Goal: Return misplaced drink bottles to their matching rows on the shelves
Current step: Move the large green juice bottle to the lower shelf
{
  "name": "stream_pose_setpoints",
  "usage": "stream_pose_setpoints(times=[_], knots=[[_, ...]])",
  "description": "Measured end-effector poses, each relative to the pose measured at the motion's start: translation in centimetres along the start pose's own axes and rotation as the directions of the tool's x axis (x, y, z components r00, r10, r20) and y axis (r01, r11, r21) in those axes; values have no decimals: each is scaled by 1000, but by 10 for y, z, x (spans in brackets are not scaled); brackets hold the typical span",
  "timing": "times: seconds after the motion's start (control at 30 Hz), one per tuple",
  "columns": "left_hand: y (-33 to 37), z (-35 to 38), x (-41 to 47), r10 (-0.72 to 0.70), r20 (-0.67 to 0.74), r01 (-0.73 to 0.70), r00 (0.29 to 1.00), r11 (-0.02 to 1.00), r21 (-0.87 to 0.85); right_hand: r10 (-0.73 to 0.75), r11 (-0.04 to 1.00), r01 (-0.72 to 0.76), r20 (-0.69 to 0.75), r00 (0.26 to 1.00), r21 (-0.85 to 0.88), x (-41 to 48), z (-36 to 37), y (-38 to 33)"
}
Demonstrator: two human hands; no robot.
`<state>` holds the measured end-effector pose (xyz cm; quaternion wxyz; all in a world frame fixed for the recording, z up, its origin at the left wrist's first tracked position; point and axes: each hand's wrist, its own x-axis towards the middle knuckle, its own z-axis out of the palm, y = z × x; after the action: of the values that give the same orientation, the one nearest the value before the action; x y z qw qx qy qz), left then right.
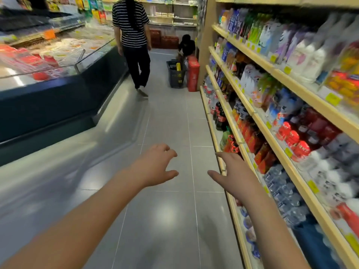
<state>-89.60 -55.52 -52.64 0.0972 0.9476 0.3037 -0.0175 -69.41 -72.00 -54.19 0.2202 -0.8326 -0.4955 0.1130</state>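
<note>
Plainly, the drink bottles [220,115] stand packed to the front edges of the shelves [307,94] on the right; blur hides which is misplaced. The left hand [155,164] and right hand [235,175] are empty, fingers loosely spread. A hasty reach could knock neighbours off an edge. The aisle floor [171,123] lies open up to a basket [175,74] and a person [134,35].

L hand [155,166] & R hand [236,175] bare, forearms [77,220] bare; nails prob. short.

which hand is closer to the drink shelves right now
Right. The right hand hangs open just in front of the lower edge of the drink shelves, holding nothing. The left hand is farther out over the aisle floor, with the right hand between it and the shelves.
</note>
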Motion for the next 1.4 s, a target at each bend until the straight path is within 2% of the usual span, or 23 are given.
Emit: stream_pose_setpoints(times=[0.3,0.8,1.03,1.4], knots=[[-63,-13,169,-3,21,4,1000,997,-71,15,1000,-14,56,998,-26,172,10,22],[-213,-60,504,202,96,-199,975,979,-42,245,969,-246,61,968,1,488,52,17],[-214,-69,654,319,166,-326,933,945,16,352,936,-352,2,936,23,601,49,70],[-186,-65,870,404,280,-438,871,896,69,462,882,-463,37,886,86,753,32,166]])
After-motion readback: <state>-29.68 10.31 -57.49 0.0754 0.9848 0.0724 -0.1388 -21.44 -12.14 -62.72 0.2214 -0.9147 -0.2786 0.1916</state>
